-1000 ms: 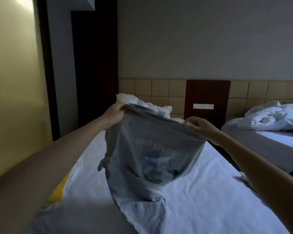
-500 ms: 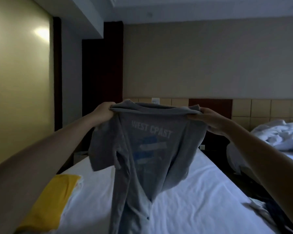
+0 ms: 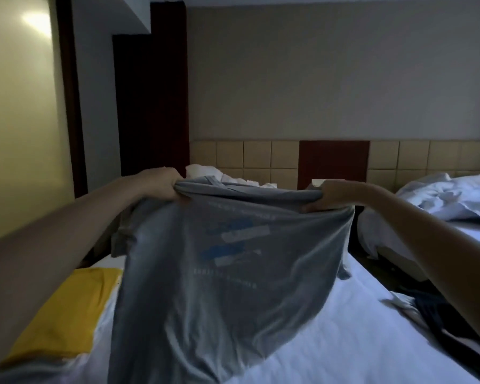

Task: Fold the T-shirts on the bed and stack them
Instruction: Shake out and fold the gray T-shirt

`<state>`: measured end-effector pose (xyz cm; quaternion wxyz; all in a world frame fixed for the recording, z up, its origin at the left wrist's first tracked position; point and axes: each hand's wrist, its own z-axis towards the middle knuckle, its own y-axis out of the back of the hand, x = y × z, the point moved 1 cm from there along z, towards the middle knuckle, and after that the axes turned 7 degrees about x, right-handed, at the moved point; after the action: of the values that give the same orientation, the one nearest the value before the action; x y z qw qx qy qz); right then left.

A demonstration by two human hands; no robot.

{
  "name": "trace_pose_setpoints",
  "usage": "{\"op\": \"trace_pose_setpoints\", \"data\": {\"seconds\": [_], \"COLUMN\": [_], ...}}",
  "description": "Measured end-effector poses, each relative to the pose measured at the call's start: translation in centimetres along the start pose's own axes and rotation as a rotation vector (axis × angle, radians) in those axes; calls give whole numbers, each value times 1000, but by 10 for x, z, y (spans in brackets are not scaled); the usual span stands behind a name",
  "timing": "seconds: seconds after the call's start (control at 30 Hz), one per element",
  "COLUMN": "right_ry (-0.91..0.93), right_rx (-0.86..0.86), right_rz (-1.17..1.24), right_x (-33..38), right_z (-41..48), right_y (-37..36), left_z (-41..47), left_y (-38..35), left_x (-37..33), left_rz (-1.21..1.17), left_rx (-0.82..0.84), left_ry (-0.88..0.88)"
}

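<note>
A grey T-shirt (image 3: 222, 273) with a blue and white chest print hangs spread out in the air over the white bed (image 3: 344, 328). My left hand (image 3: 161, 184) grips its left shoulder and my right hand (image 3: 327, 196) grips its right shoulder, both at about the same height. The shirt billows toward me and its hem reaches down near the sheet. A folded yellow garment (image 3: 64, 314) lies flat on the bed at the lower left, beside my left forearm.
Dark and light clothes (image 3: 438, 314) lie heaped at the bed's right edge. White pillows (image 3: 205, 171) sit at the tiled headboard. A second bed with a rumpled white duvet (image 3: 449, 200) stands to the right across a narrow gap. A wall runs along the left.
My hands have moved further apart and lower, pulling the grey T-shirt wider. The shirt has swung out and opened up over the bed.
</note>
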<state>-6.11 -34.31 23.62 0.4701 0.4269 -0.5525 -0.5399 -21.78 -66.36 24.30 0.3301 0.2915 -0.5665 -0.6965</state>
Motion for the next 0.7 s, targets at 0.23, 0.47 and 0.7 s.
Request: {"op": "trace_pose_setpoints", "data": {"seconds": [0.23,0.47,0.7], "right_ry": [165,207,139], "right_rx": [315,194,23], "right_rz": [1085,694,-273], "right_x": [-8,29,54], "right_z": [6,21,40], "right_y": [-80,-131,-132], "left_z": [-15,-34,-36], "left_y": [-40,-68,-92], "left_x": [12,40,56], "left_rz": [-452,-63,-167], "left_rx": [225,300,240], "left_ry": [-113,-20,6]}}
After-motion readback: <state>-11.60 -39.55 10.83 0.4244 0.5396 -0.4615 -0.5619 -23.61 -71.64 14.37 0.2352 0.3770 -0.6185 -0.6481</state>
